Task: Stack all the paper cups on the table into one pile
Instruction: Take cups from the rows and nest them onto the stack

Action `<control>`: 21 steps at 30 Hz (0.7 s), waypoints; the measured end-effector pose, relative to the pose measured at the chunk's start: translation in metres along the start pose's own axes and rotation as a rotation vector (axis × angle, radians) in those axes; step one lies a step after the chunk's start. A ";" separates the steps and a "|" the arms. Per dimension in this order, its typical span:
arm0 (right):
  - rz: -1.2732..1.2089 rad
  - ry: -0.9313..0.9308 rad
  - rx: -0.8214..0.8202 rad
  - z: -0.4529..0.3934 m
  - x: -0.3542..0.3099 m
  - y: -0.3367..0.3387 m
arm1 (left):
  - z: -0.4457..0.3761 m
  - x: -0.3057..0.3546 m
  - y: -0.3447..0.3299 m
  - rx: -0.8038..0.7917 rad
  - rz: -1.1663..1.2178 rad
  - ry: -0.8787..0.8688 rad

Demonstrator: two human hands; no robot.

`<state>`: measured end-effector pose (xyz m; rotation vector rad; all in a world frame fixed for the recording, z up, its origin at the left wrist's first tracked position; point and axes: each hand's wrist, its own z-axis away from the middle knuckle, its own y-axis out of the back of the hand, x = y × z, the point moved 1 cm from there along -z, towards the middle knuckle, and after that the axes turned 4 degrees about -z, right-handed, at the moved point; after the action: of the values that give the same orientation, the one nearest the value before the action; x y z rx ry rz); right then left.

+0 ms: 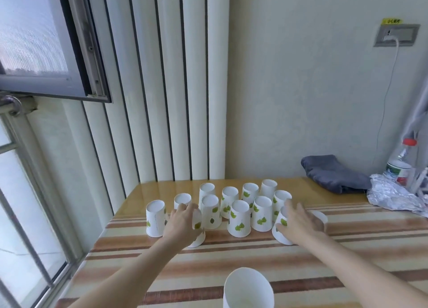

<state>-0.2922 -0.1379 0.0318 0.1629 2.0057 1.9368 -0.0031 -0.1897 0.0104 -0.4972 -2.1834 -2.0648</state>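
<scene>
Several white paper cups with green leaf prints stand upside down in a cluster on the striped table (254,261). My left hand (183,223) wraps around one upturned cup (196,236) at the cluster's front left. My right hand (301,219) grips another upturned cup (281,229) at the front right. A lone cup (155,217) stands at the far left, and one more cup (320,216) peeks out behind my right hand. An upright cup (249,287) with its mouth open stands near the table's front edge, between my forearms.
A folded dark grey cloth (333,175) lies at the back right by the wall. Crumpled foil (393,195) and a red-capped plastic bottle (401,164) stand at the right edge. An open window (46,53) and a radiator (162,87) lie to the left and behind.
</scene>
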 end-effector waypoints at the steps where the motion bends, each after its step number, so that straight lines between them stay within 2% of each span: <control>1: -0.001 -0.005 0.022 0.002 0.000 0.000 | 0.003 0.000 0.001 0.002 -0.009 0.001; 5: -0.041 -0.024 0.061 0.015 0.001 0.004 | 0.020 -0.003 0.014 0.027 -0.029 0.040; 8: -0.184 -0.080 0.073 0.029 0.009 0.016 | 0.042 -0.008 0.032 0.111 0.136 0.122; 10: -0.491 -0.177 0.059 0.044 0.019 0.028 | 0.063 -0.009 0.046 0.155 0.423 0.230; 11: -0.739 -0.230 0.023 0.053 0.024 0.032 | 0.075 -0.009 0.052 0.143 0.610 0.289; 13: -1.269 -0.302 -0.129 0.078 0.031 0.035 | 0.098 -0.011 0.057 0.082 1.027 0.377; 15: -1.598 -0.344 -0.252 0.107 0.037 0.031 | 0.124 -0.009 0.057 0.051 1.319 0.414; 17: -1.784 -0.395 -0.280 0.135 0.041 0.023 | 0.153 -0.003 0.057 0.050 1.448 0.374; 19: -1.910 -0.426 -0.261 0.162 0.042 0.013 | 0.178 0.009 0.057 0.054 1.446 0.311; 21: -1.935 -0.401 -0.250 0.184 0.041 0.005 | 0.195 0.019 0.059 0.038 1.408 0.221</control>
<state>-0.2720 0.0500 0.0281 -0.9696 0.7145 0.6380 0.0259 0.0072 0.0573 -1.2229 -1.0495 -1.1493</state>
